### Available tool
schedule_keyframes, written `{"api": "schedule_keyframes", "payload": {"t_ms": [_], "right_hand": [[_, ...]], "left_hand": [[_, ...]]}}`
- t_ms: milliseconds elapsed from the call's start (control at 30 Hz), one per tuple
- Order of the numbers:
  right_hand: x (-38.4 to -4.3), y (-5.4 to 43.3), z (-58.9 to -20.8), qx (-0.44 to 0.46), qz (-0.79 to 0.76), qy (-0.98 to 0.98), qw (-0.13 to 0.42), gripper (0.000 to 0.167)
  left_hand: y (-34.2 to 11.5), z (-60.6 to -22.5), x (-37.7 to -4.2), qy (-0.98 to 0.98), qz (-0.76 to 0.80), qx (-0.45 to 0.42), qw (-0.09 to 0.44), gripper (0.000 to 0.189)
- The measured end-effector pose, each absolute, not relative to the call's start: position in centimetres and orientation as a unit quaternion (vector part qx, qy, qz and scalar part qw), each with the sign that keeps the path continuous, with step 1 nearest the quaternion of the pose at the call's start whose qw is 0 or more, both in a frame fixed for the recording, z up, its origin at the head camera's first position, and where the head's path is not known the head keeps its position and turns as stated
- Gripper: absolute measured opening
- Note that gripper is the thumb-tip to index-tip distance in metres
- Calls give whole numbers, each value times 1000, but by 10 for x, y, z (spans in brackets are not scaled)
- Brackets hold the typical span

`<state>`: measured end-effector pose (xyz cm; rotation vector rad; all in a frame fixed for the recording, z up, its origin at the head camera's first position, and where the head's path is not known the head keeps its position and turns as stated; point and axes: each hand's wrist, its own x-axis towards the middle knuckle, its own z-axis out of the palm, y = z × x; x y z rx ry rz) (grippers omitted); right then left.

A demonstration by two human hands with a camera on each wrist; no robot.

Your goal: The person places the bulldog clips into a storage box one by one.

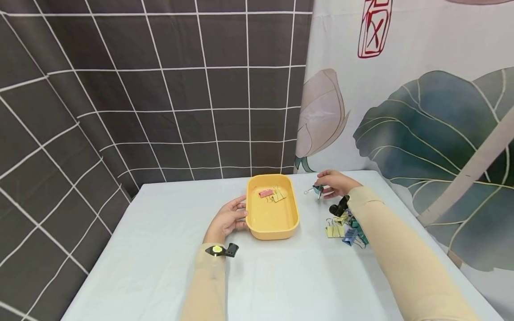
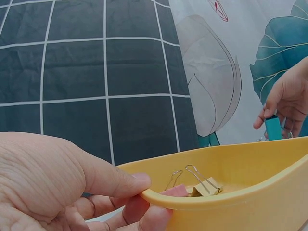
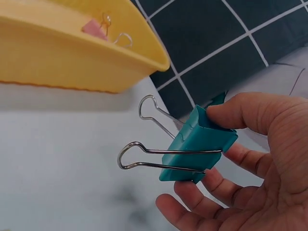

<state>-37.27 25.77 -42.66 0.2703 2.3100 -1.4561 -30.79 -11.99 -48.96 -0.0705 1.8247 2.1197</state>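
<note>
My left hand [image 1: 229, 218] grips the left rim of a yellow plastic tray [image 1: 273, 234], thumb over the edge and fingers beneath it in the left wrist view. Inside the tray lie a pink binder clip [image 1: 266, 193] and a yellow binder clip [image 1: 278, 196]. To the right of the tray, above the table, my right hand [image 1: 336, 183] pinches a teal binder clip [image 3: 199, 144] between thumb and fingers. The clip's two wire handles point away from the palm, toward the tray side.
A pile of binder clips lies under my right forearm, with yellow [image 1: 335, 230], blue [image 1: 350, 236] and green ones among them. The white table [image 1: 160, 249] meets a dark gridded curtain [image 1: 180, 89] and a leaf-printed curtain [image 1: 333, 44] at its back edge.
</note>
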Motion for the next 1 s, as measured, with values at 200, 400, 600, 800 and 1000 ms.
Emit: {"api": "schedule_keyframes", "payload": {"t_ms": [200,400,600,800,1000], "right_hand": [[-376,249,-415,84,-521,828,191,68],[-377,242,-408,67,-537,819,190,66],[-375,232,-401,58,-540,817,191,63],[-375,223,-397,39,-540,821,181,63],[-378,214,-395,44,-554,817,153,59]], "left_hand": [[-119,-490,-308,643,746,-25,172,66],[-119,-489,-308,645,745,-25,170,65],[-119,-491,-309,638,750,-22,172,65],[-120,-492,-310,637,752,-19,170,65],[-119,-492,-309,642,747,-26,169,64]]}}
